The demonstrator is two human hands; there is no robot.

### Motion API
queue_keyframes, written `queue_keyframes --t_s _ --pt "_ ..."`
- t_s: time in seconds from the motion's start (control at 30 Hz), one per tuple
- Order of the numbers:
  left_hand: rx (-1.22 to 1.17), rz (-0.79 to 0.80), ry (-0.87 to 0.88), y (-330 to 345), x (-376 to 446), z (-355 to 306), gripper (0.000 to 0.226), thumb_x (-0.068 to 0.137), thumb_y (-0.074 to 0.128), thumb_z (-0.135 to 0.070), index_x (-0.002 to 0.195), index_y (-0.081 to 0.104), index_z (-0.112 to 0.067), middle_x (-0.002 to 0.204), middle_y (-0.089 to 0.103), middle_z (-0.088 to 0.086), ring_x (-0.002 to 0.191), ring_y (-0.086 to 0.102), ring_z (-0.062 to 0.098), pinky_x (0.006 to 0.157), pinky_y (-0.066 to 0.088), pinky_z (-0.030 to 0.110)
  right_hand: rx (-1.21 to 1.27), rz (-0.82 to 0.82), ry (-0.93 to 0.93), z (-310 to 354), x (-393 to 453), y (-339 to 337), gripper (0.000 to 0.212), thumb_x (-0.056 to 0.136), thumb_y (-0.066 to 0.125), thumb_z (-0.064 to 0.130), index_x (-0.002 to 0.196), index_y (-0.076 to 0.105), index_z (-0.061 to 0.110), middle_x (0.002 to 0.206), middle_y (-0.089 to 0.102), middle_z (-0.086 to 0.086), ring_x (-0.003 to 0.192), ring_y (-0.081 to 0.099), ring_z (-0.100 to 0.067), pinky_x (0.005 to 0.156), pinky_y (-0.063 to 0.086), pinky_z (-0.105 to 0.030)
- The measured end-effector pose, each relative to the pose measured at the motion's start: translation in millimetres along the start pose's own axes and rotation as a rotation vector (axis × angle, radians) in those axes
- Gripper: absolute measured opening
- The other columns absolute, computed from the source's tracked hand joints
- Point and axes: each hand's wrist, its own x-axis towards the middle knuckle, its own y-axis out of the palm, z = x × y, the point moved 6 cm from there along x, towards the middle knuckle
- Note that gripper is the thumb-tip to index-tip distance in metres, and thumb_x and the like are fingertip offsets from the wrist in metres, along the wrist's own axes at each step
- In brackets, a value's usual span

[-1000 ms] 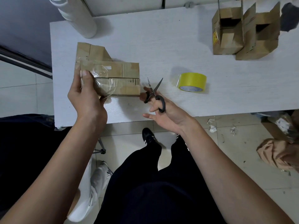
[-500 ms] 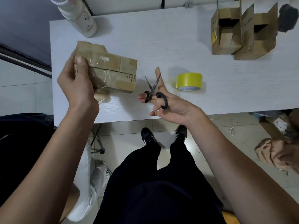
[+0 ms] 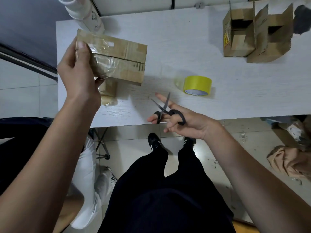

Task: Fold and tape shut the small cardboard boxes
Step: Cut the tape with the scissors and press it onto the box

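Observation:
My left hand (image 3: 79,71) grips the left end of a small cardboard box (image 3: 124,61), lifted above the white table (image 3: 168,47) and tilted; clear tape covers its closed flaps. My right hand (image 3: 181,121) holds black scissors (image 3: 165,111) at the table's near edge, blades apart and pointing away from me. A yellow tape roll (image 3: 196,84) lies on the table just beyond the scissors. Two open, untaped cardboard boxes (image 3: 255,32) stand at the far right with flaps up.
A white cylinder (image 3: 84,12) stands at the table's far left corner. A dark object (image 3: 302,19) lies at the far right edge. Crumpled brown paper (image 3: 286,162) and scraps litter the floor at the right. A person's white trouser leg and shoe (image 3: 94,182) are at lower left.
My left hand has lifted the taped box off the table and tilted it. My right hand with the scissors has drawn back toward the table's near edge, away from the box.

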Motion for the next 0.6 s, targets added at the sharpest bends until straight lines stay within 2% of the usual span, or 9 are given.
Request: queue_keyframes --t_s 0.1,0.17,0.23,0.3,0.37,0.4,0.47,0.53,0.6 --pt "0.014 0.003 0.002 1.2 -3.6 1.0 0.027 0.105 0.053 -0.037 0.114 0.067 -0.017 0.086 0.058 -0.009 0.076 0.059 0.007 0.064 0.058 0.031 0.081 -0.053 -0.111 7.5 20.7 12.8 0.090 0.061 0.069 0.013 0.144 0.045 0.039 0.114 0.072 -0.012 0.110 0.057 -0.025 0.076 0.036 -0.035" --pt "0.008 0.005 0.006 -1.0 -4.2 2.5 0.031 0.105 0.053 -0.036 0.121 0.066 -0.013 0.089 0.061 -0.008 0.079 0.062 0.009 0.065 0.058 0.031 0.131 -0.141 -0.165 20.4 30.4 15.9 0.071 0.069 0.067 0.016 0.136 0.049 0.032 0.107 0.074 -0.009 0.102 0.061 -0.023 0.073 0.035 -0.036" --pt "0.012 0.008 0.021 -4.3 -4.2 2.2 0.032 0.104 0.054 -0.036 0.127 0.068 -0.018 0.098 0.067 -0.005 0.088 0.067 0.012 0.067 0.059 0.034 0.188 -0.212 -0.199 32.8 34.1 17.9 0.055 0.078 0.063 0.020 0.132 0.052 0.025 0.099 0.073 -0.008 0.089 0.064 -0.019 0.067 0.034 -0.033" --pt "0.002 0.002 0.035 -6.1 -5.5 2.1 0.032 0.103 0.055 -0.037 0.128 0.068 -0.023 0.106 0.070 -0.002 0.095 0.070 0.015 0.070 0.060 0.037 0.231 -0.255 -0.214 39.2 33.8 20.4 0.037 0.085 0.064 0.020 0.121 0.059 0.017 0.090 0.071 -0.007 0.078 0.064 -0.016 0.062 0.032 -0.029" --pt "-0.019 -0.019 0.048 -7.6 -6.5 2.8 0.031 0.102 0.056 -0.038 0.128 0.070 -0.025 0.108 0.072 0.000 0.095 0.070 0.015 0.073 0.062 0.040 0.259 -0.326 -0.231 40.0 32.9 23.8 0.010 0.089 0.066 0.012 0.098 0.064 0.009 0.076 0.066 -0.006 0.064 0.059 -0.015 0.052 0.029 -0.024" --pt "-0.031 -0.030 0.050 -8.1 -6.8 3.2 0.030 0.103 0.056 -0.038 0.126 0.070 -0.026 0.104 0.071 -0.003 0.092 0.069 0.014 0.075 0.061 0.041 0.258 -0.386 -0.244 38.6 32.5 23.7 0.005 0.091 0.066 0.007 0.087 0.064 0.007 0.069 0.063 -0.005 0.058 0.054 -0.014 0.045 0.027 -0.022" --pt "-0.049 -0.044 0.055 -8.0 -6.3 4.8 0.027 0.103 0.056 -0.036 0.122 0.072 -0.028 0.099 0.071 -0.008 0.088 0.068 0.012 0.075 0.061 0.040 0.225 -0.490 -0.286 33.7 34.1 19.5 0.020 0.092 0.066 0.000 0.074 0.060 0.006 0.060 0.058 -0.004 0.051 0.047 -0.012 0.038 0.022 -0.020" --pt "-0.041 -0.037 0.052 -7.0 -4.2 6.8 0.032 0.102 0.056 -0.038 0.126 0.070 -0.022 0.098 0.067 -0.006 0.085 0.065 0.012 0.071 0.060 0.038 0.239 -0.444 -0.281 32.0 35.9 23.9 0.009 0.087 0.069 0.001 0.086 0.061 0.006 0.065 0.063 -0.004 0.057 0.052 -0.012 0.043 0.029 -0.021" --pt "-0.026 -0.025 0.056 -5.9 -3.4 6.2 0.038 0.100 0.056 -0.039 0.129 0.066 -0.015 0.098 0.063 -0.005 0.085 0.063 0.013 0.071 0.059 0.035 0.343 -0.276 -0.231 28.3 40.4 28.8 0.026 0.081 0.064 0.003 0.103 0.057 0.014 0.091 0.070 -0.006 0.083 0.059 -0.016 0.063 0.042 -0.027"
